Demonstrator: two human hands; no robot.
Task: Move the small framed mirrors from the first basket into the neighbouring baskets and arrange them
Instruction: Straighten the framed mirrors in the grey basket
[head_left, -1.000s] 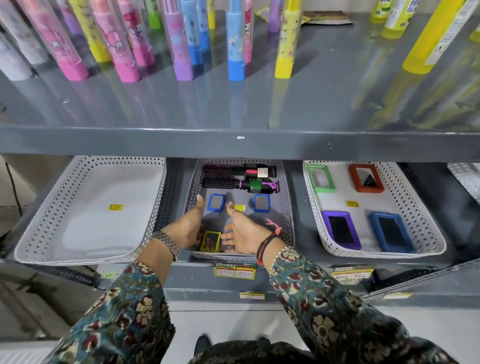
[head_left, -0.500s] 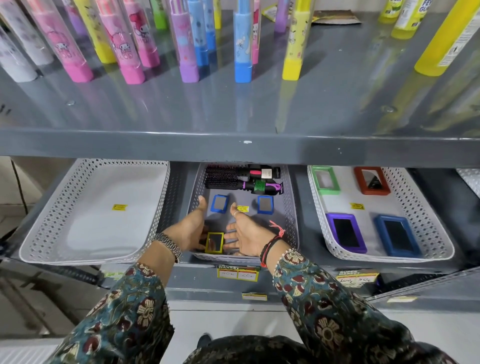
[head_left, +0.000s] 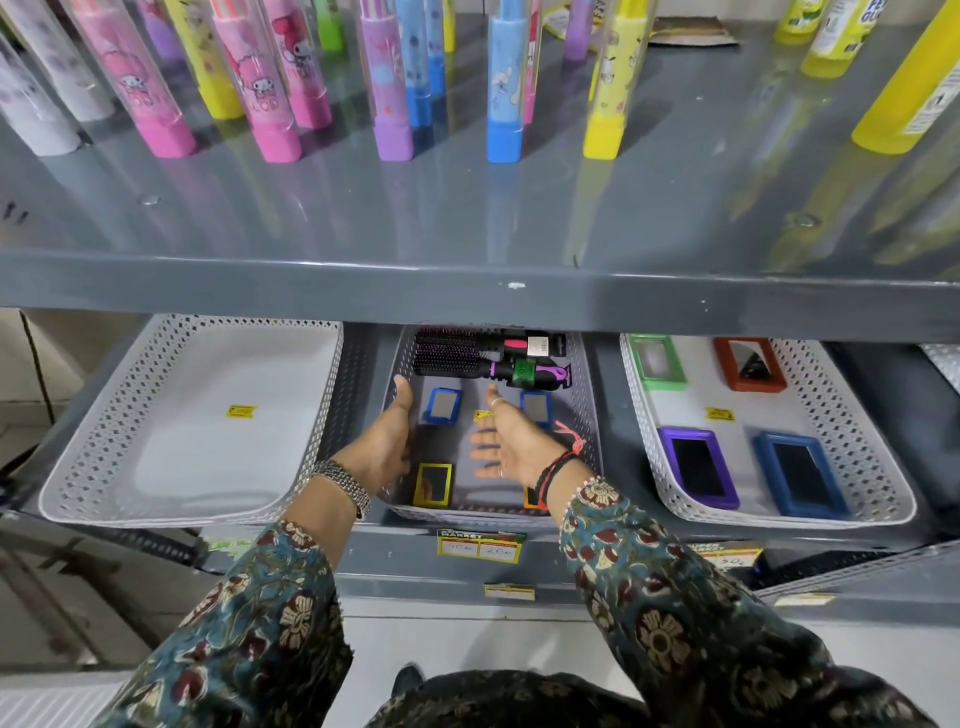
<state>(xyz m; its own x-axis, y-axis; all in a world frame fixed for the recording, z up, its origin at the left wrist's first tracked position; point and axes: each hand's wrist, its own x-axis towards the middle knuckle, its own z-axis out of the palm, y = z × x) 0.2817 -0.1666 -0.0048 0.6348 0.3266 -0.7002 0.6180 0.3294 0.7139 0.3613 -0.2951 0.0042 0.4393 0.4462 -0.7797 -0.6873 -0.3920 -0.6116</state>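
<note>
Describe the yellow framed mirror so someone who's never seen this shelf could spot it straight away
Under the grey shelf, find the middle basket, the one with hairbrushes at the back. The yellow mirror lies at its front edge, between the left hand and right hand. The two mirrors behind it are blue.

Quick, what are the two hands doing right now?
Left hand: open, holding nothing, inside the middle basket.
Right hand: open, fingers spread, holding nothing.

Glossy grey metal shelving (head_left: 467, 301) stands over a pale tiled floor (head_left: 31, 364).
</note>
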